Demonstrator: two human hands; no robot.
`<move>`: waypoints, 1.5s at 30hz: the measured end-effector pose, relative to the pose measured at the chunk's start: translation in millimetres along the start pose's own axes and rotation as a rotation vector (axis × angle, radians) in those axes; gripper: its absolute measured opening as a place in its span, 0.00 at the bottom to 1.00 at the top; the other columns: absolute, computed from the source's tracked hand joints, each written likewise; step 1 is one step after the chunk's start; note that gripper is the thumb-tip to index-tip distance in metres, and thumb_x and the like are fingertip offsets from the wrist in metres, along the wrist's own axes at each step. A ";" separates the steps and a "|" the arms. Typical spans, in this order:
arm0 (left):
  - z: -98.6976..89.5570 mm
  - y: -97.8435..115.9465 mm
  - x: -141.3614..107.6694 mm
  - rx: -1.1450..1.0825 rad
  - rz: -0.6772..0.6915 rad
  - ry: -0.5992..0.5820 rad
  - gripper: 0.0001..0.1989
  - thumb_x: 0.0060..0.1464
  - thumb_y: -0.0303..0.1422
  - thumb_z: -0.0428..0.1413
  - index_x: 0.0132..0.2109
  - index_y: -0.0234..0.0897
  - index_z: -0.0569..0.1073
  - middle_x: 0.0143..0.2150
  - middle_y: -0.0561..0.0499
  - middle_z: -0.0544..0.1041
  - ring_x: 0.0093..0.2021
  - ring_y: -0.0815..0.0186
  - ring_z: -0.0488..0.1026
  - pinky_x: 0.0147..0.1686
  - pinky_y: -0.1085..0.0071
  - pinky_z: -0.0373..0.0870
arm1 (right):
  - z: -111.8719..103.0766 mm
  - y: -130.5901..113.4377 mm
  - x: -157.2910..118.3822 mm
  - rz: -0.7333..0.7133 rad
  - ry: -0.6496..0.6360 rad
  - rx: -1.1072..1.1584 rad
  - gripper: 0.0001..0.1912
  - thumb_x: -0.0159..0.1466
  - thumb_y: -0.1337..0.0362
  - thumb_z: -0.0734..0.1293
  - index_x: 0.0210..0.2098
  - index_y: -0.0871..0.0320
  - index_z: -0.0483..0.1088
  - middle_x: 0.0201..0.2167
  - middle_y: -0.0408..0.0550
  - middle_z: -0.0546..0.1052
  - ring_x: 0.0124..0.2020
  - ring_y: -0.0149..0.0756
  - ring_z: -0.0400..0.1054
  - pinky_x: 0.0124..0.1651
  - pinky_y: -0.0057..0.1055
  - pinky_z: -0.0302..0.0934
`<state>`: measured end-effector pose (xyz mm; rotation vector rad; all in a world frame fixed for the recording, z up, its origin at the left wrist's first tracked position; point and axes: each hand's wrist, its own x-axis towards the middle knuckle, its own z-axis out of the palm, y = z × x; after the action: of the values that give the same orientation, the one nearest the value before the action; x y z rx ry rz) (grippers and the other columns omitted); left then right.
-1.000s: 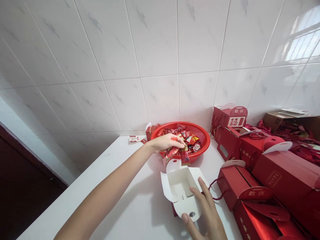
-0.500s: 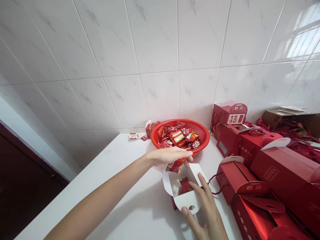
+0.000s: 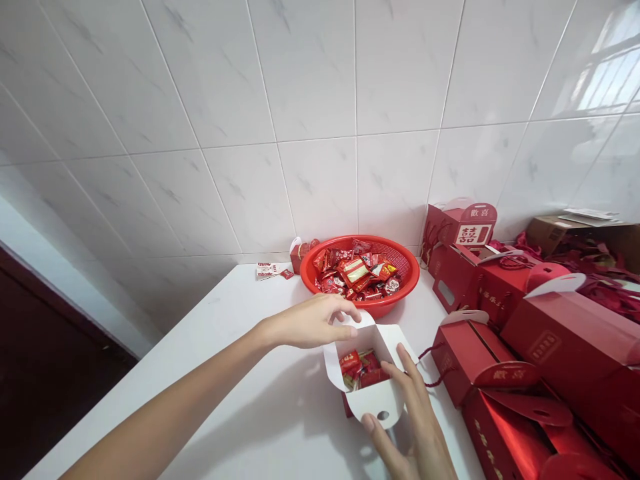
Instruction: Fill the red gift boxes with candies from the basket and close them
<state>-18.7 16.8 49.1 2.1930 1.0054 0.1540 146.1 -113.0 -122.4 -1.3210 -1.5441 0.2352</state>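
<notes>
An unfolded red gift box (image 3: 376, 403) with a white inside stands on the white table, several red-wrapped candies (image 3: 367, 368) lying at its bottom. My right hand (image 3: 415, 413) grips its near right side, fingertips over the right edge and thumb on the near flap with the round hole. Over the far left edge hovers my left hand (image 3: 313, 321), thumb and fingers apart with nothing between them; whether it touches the flap I cannot tell. Right behind the box, a red plastic basket (image 3: 413, 283) is heaped with wrapped sweets.
Red gift boxes (image 3: 565, 333) with cord handles crowd the right side of the table (image 3: 240, 347). A cardboard carton (image 3: 545, 233) holds dark red material at the back right. Small printed cards (image 3: 270, 269) and a little red box (image 3: 299, 253) sit near the tiled wall (image 3: 320, 187).
Candies that were falling below my left hand now lie in the box. That hand has moved left and its fingers have curled somewhat. My right hand stays at the box.
</notes>
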 end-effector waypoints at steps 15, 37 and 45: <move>2.4 -23.0 -32.2 -0.168 -0.051 0.031 0.23 0.59 0.48 0.57 0.55 0.39 0.73 0.49 0.46 0.78 0.48 0.59 0.74 0.47 0.65 0.71 | -13.7 -8.3 2.5 0.063 0.095 0.140 0.29 0.68 0.56 0.66 0.64 0.58 0.59 0.66 0.62 0.65 0.65 0.53 0.64 0.61 0.45 0.65; 58.4 -32.4 -17.8 -0.256 0.016 0.470 0.32 0.48 0.32 0.62 0.61 0.38 0.69 0.44 0.50 0.75 0.45 0.61 0.73 0.53 0.61 0.70 | -10.9 6.3 5.8 -0.109 0.164 0.084 0.12 0.70 0.61 0.66 0.52 0.54 0.71 0.46 0.52 0.78 0.47 0.42 0.74 0.50 0.35 0.71; 61.8 -12.5 -34.4 0.026 0.150 0.216 0.17 0.60 0.47 0.58 0.45 0.41 0.83 0.45 0.45 0.75 0.48 0.57 0.73 0.51 0.60 0.70 | -15.0 11.1 10.1 -0.197 0.183 -0.003 0.15 0.67 0.66 0.68 0.53 0.54 0.71 0.49 0.53 0.76 0.50 0.42 0.75 0.50 0.35 0.72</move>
<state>-26.9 -36.0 1.1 2.3113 0.9618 0.4578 166.1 -107.3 -118.0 -1.1494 -1.5057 -0.0120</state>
